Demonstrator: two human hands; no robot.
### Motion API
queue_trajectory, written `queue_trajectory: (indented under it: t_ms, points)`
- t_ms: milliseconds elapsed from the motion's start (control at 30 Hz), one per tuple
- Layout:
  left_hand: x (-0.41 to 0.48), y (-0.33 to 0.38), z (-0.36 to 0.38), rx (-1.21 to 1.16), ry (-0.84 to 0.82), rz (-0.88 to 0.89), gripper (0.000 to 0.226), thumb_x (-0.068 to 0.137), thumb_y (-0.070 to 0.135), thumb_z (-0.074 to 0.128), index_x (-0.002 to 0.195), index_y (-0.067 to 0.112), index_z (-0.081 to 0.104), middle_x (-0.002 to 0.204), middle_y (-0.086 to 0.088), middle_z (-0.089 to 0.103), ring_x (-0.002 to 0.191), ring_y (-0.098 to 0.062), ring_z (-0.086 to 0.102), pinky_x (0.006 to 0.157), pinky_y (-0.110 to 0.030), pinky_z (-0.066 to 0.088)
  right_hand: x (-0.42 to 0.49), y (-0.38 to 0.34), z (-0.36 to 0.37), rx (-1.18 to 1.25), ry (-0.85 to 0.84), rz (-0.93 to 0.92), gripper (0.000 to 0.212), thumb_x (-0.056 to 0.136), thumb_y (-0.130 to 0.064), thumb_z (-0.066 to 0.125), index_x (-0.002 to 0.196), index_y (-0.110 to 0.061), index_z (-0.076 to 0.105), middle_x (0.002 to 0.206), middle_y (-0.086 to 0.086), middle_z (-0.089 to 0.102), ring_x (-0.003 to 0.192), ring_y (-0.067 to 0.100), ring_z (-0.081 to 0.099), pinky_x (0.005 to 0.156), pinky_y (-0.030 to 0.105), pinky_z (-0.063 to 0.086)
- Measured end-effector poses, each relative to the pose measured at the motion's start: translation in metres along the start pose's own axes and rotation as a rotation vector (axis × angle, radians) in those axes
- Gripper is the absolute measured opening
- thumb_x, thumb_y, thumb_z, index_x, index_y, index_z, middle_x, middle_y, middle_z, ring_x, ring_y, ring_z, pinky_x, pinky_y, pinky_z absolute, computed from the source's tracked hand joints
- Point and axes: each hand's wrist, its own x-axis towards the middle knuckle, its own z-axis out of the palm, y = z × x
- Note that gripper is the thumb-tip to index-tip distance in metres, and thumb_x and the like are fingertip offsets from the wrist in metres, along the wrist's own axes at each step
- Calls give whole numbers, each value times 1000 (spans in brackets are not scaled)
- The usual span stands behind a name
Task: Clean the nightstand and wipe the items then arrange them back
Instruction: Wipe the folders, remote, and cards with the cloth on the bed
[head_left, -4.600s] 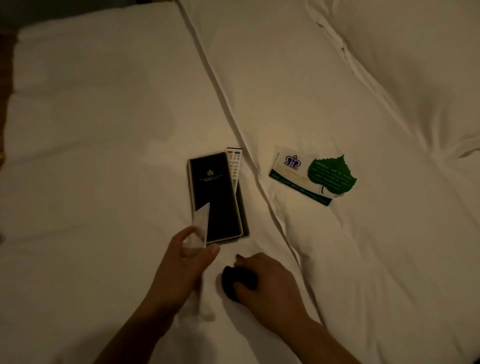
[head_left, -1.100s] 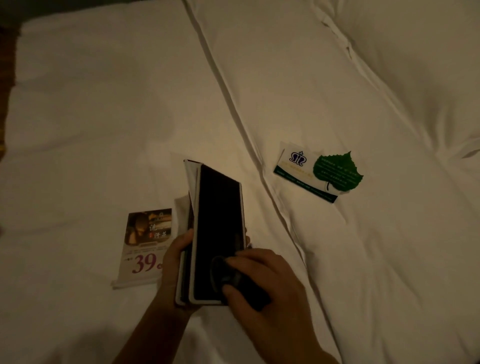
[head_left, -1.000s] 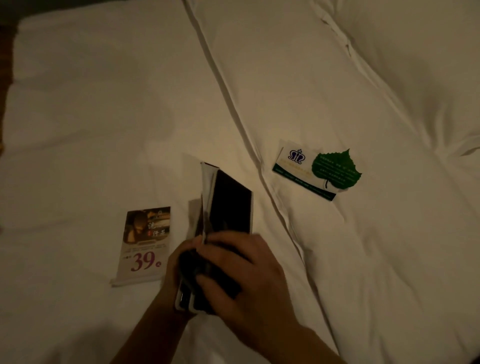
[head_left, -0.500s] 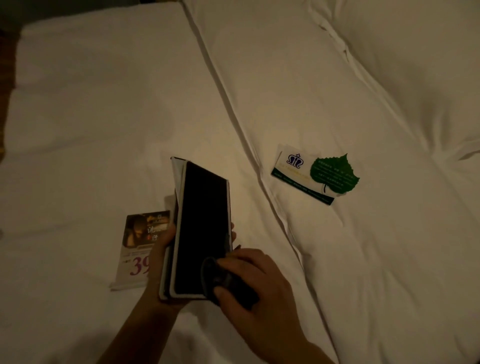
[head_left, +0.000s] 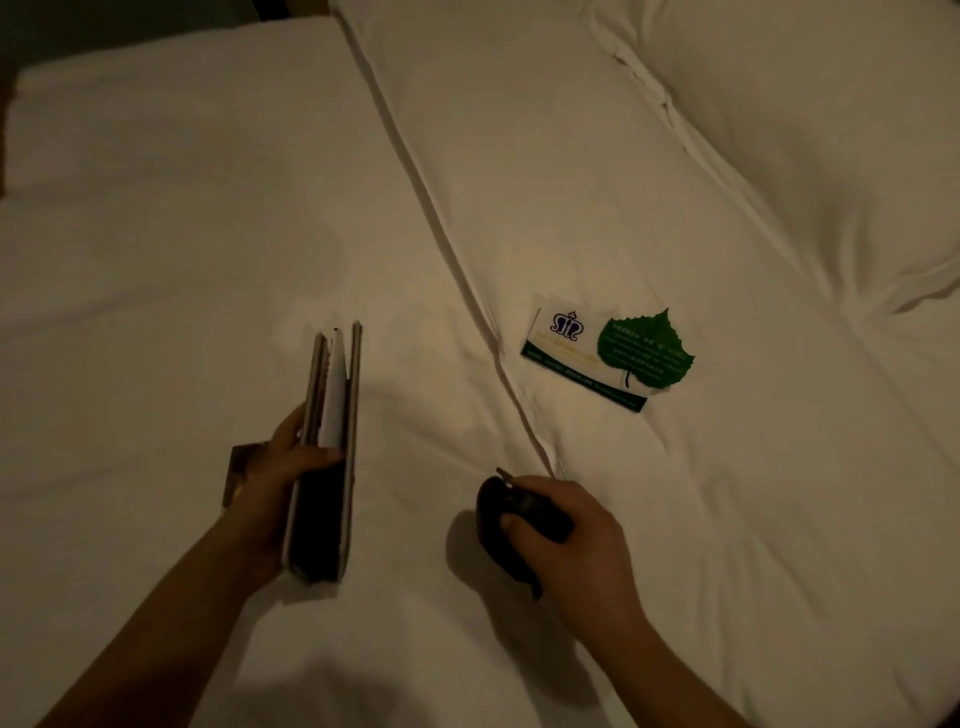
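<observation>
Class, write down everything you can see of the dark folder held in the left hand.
The dark folder is a slim, long booklet with dark covers edged in a paler trim, looking like stiff card or leatherette. It is turned edge-on to the camera and slightly open, showing a white sheet and other pages between the covers. The left hand grips its lower half, thumb across the open edge. Whether its near end touches the bed cannot be told.

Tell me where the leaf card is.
In the head view, the leaf card lies right of centre on the bed, overlapping the right end of a white card, beyond the right hand.
</observation>
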Motion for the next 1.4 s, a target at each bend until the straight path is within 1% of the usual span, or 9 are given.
queue_trajectory:
  t_ms: [300, 400, 533, 667, 767, 867, 1033, 1167, 1400]
  points:
    - [18, -48, 40, 1210, 318, 0, 112, 63, 82, 63, 150, 54, -2, 159, -22, 7, 143, -46, 19, 112, -62, 31, 8, 12, -28, 72, 75, 72, 33, 79, -19, 75, 106, -37, 70, 104, -17, 70, 95, 1, 65, 92, 35, 55]
    - [13, -61, 48, 1259, 450, 63, 92, 74, 84, 46, 152, 44, 20, 160, -20, 9, 144, -44, 16, 110, -66, 29, 10, 14, -39, 88, 103, 66, 32, 79, -16, 76, 103, -37, 71, 101, -18, 70, 94, 0, 65, 92, 33, 55]
    - [21, -53, 67, 1292, 490, 533, 63, 78, 50, 49, 126, 12, 61, 135, -27, 49, 125, -47, 45, 101, -60, 37, 21, 11, -55, 100, 155, 47, 31, 79, -16, 76, 99, -39, 70, 100, -19, 70, 93, -3, 64, 92, 28, 53]
    - [47, -26, 137, 968, 129, 607, 55, 84, 40, 54, 131, 13, 60, 123, -13, 61, 113, -22, 54, 97, -13, 32, 40, 5, -73, 95, 219, 19, 30, 80, -19, 75, 105, -34, 71, 103, -16, 69, 95, 2, 64, 92, 32, 54]
    - [78, -3, 192, 784, 45, 544, 56, 97, 31, 55, 148, 15, 40, 141, -10, 53, 126, -20, 51, 107, -28, 39, 52, 1, -85, 95, 255, -8, 33, 79, -18, 75, 109, -32, 71, 106, -14, 69, 97, 3, 64, 90, 30, 54]
    - [105, 22, 226, 727, 42, 447, 48, 104, 26, 44, 150, 13, 38, 140, -7, 55, 121, -15, 53, 94, -16, 36, 59, -4, -95, 91, 275, -38, 34, 80, -19, 74, 110, -34, 69, 107, -20, 66, 97, -2, 62, 87, 22, 53]
    - [115, 27, 231, 595, 72, 333, 41, 103, 27, 47, 90, -4, 71, 94, -21, 73, 88, -36, 68, 82, -45, 56, 73, -7, -106, 92, 356, -95, 37, 80, -22, 75, 114, -34, 66, 109, -20, 63, 100, -3, 60, 89, 26, 52]
    - [77, 9, 218, 178, 46, 159, 26, 100, 26, 52, 89, 12, 71, 99, -19, 74, 98, -41, 68, 92, -57, 54, 84, -8, -112, 54, 486, -122, 39, 83, -25, 72, 121, -29, 63, 114, -12, 61, 102, 1, 57, 92, 24, 49]
    - [25, -11, 227, -89, 48, 112, 30, 101, 24, 48, 109, -2, 61, 103, -16, 73, 91, -35, 70, 77, -42, 59, 84, -17, -64, -141, 433, -144, 41, 80, -28, 72, 120, -28, 63, 119, -4, 54, 111, 16, 54, 92, 26, 44]
